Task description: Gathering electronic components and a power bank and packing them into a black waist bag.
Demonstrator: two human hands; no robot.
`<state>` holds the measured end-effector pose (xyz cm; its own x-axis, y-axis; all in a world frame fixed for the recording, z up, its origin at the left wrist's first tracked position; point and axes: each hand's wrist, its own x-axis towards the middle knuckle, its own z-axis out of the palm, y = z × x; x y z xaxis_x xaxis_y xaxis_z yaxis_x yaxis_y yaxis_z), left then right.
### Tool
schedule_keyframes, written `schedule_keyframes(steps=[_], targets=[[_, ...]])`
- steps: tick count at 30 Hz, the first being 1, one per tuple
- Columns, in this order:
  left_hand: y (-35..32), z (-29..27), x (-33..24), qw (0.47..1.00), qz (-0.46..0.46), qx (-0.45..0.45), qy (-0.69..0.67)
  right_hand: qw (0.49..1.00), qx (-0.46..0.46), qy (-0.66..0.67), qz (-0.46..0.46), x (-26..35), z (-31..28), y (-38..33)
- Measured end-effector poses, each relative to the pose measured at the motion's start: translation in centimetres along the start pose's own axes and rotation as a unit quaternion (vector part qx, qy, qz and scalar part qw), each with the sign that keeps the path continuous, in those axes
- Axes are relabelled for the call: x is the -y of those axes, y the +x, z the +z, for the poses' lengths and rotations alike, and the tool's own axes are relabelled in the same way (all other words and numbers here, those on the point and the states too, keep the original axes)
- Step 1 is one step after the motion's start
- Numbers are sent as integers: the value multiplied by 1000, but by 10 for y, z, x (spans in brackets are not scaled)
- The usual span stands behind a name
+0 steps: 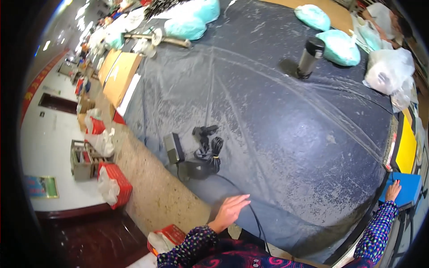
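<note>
My left hand is held over the near edge of the dark-covered table, fingers stretched out and holding nothing. A black cable runs close by its fingertips and down toward me. At the right edge, my right hand rests on a blue box, fingers extended along its top; a small red spot shows by the fingertips. Beyond my left hand lie a small grey-and-black box-shaped device and a bundled black cord with a yellow tie.
A dark tumbler stands on the far right of the table, beside pale green bags and a white plastic bag. A wooden rod lies at the far left. Red baskets stand on the floor to the left.
</note>
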<state>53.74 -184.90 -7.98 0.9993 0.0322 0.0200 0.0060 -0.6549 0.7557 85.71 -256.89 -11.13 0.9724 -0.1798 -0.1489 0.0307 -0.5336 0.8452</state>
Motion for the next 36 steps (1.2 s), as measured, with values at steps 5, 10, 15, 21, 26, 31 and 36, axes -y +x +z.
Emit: schedule_keyframes(steps=[5,10,15,21,26,31,36], targets=[[-17,-31,8,999,-18,-34,12,998,46,14,47,19,-45,5],[-22,-98,49,983,-44,-176,41,990,-82,110,-18,42,-41,-58],[-8,-176,136,934,-190,-297,58,683,72,651,-323,225,-400,-250],[40,-200,233,934,-279,-218,53,516,120,814,-238,401,-565,-346],[51,-204,243,965,-223,-135,36,528,251,777,-231,430,-587,-342],[46,-212,247,964,-242,-106,24,261,459,823,-212,397,-605,-366],[49,-215,244,970,-229,-87,-2,273,456,815,-232,407,-597,-380]])
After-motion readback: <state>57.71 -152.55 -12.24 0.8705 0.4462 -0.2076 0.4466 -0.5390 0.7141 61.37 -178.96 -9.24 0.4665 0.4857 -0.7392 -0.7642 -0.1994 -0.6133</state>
